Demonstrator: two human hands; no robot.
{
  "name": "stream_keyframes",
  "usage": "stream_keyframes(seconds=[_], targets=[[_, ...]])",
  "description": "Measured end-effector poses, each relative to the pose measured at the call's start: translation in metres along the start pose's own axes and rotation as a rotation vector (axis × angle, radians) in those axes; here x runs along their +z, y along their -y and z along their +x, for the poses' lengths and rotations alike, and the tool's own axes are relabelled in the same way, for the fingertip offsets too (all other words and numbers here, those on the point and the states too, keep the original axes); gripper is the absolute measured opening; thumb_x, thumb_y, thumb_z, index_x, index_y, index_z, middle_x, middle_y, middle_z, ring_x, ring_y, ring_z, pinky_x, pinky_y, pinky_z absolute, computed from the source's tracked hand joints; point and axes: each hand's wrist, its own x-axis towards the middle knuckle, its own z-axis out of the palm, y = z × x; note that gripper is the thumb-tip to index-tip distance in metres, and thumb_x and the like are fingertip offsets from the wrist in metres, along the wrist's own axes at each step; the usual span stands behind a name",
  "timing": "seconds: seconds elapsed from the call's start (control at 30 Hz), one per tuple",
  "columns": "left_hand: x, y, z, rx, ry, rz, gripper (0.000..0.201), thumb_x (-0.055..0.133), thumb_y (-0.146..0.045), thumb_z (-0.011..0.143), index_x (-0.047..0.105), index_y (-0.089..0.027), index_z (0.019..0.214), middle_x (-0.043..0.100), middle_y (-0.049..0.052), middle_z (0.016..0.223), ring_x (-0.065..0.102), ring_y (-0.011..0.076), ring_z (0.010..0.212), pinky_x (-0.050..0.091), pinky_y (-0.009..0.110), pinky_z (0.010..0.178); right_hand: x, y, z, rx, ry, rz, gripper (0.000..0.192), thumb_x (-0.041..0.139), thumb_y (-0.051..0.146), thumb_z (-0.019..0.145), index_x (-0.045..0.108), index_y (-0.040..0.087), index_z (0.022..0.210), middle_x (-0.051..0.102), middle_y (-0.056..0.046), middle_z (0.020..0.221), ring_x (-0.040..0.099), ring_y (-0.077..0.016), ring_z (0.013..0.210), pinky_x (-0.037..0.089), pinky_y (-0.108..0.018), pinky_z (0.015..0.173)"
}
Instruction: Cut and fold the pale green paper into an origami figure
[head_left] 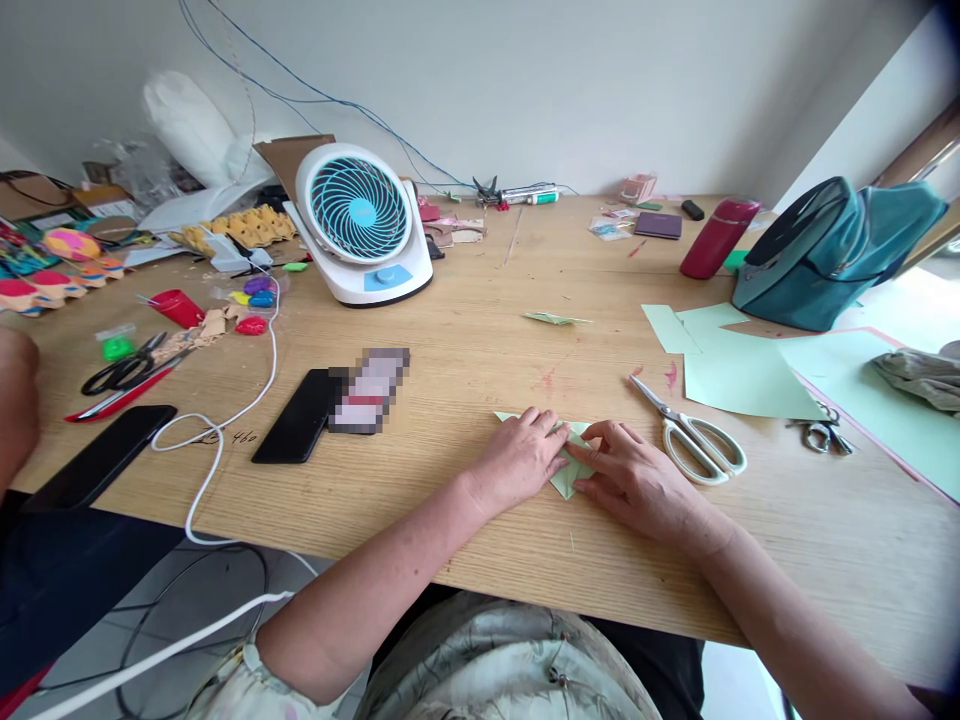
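A small folded sheet of pale green paper lies on the table near its front edge, partly hidden beneath my fingers. My left hand holds its left side down, fingers close together on top. From the right, my right hand grips the paper between thumb and fingers, the index finger reaching to the middle. Just right of that hand rest white-handled scissors, blades slightly apart. Farther back lies another small folded green paper piece.
Green paper sheets, keys, a teal bag and a red bottle occupy the right. Left are phones, a white cable and a fan. Another person's arm shows at far left.
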Motion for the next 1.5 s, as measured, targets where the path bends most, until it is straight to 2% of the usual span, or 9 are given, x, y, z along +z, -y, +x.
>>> stream_keyframes(seconds=[0.33,0.63,0.83,1.0,1.13,1.3,1.5], targets=[[-0.005,-0.003,-0.003,-0.044,-0.003,-0.079,0.052,0.064,-0.045,0.086,0.053,-0.017,0.128,0.055,0.011,0.121,0.049,0.028,0.112,0.046,0.042,0.093,-0.003,0.005,0.001,0.03,-0.043,0.003,0.035,0.056,0.034,0.092,0.061,0.025,0.125,0.056,-0.012,0.11,0.06,-0.0237,0.091,0.054,-0.041,0.079],[-0.006,-0.004,-0.004,-0.025,0.009,-0.078,0.049,0.061,-0.046,0.088,0.054,-0.017,0.127,0.056,0.011,0.115,0.05,0.0272,0.109,0.046,0.04,0.092,-0.003,0.005,0.002,0.054,-0.027,0.035,0.029,0.058,0.033,0.091,0.065,0.023,0.118,0.055,-0.012,0.11,0.06,-0.0242,0.093,0.055,-0.041,0.08],[-0.008,-0.007,-0.005,-0.059,0.018,-0.071,0.047,0.06,-0.047,0.088,0.055,-0.019,0.126,0.055,0.01,0.116,0.049,0.0277,0.111,0.049,0.04,0.088,-0.003,0.003,0.001,0.064,-0.064,0.081,0.033,0.062,0.032,0.089,0.064,0.026,0.121,0.057,-0.01,0.111,0.061,-0.0244,0.095,0.055,-0.04,0.081],[-0.008,-0.008,-0.004,-0.068,-0.011,-0.091,0.043,0.053,-0.046,0.093,0.057,-0.019,0.127,0.056,0.01,0.114,0.049,0.0273,0.11,0.049,0.04,0.088,-0.002,-0.004,0.002,0.074,-0.099,0.191,0.03,0.055,0.036,0.093,0.065,0.025,0.119,0.061,-0.01,0.11,0.065,-0.0218,0.092,0.056,-0.038,0.081],[-0.005,-0.01,-0.001,-0.12,-0.051,-0.111,0.035,0.044,-0.042,0.097,0.063,-0.021,0.117,0.057,0.01,0.109,0.05,0.0252,0.106,0.048,0.039,0.09,0.0,-0.009,0.004,0.076,-0.11,0.246,0.027,0.048,0.031,0.097,0.065,0.024,0.116,0.062,-0.009,0.109,0.065,-0.0208,0.094,0.055,-0.035,0.082],[-0.001,-0.012,0.0,-0.138,-0.058,-0.092,0.029,0.054,-0.039,0.093,0.062,-0.021,0.114,0.057,0.008,0.107,0.05,0.0249,0.104,0.049,0.039,0.089,0.002,-0.008,0.004,0.109,-0.095,0.235,0.025,0.053,0.028,0.094,0.065,0.025,0.116,0.061,-0.008,0.109,0.066,-0.0203,0.091,0.055,-0.034,0.081],[-0.001,-0.015,0.001,-0.141,-0.03,-0.056,0.038,0.059,-0.041,0.09,0.057,-0.017,0.12,0.057,0.009,0.11,0.05,0.0259,0.105,0.05,0.039,0.088,0.003,-0.004,0.004,0.145,-0.082,0.206,0.027,0.055,0.028,0.093,0.063,0.025,0.119,0.059,-0.008,0.11,0.065,-0.0195,0.083,0.056,-0.036,0.08]])
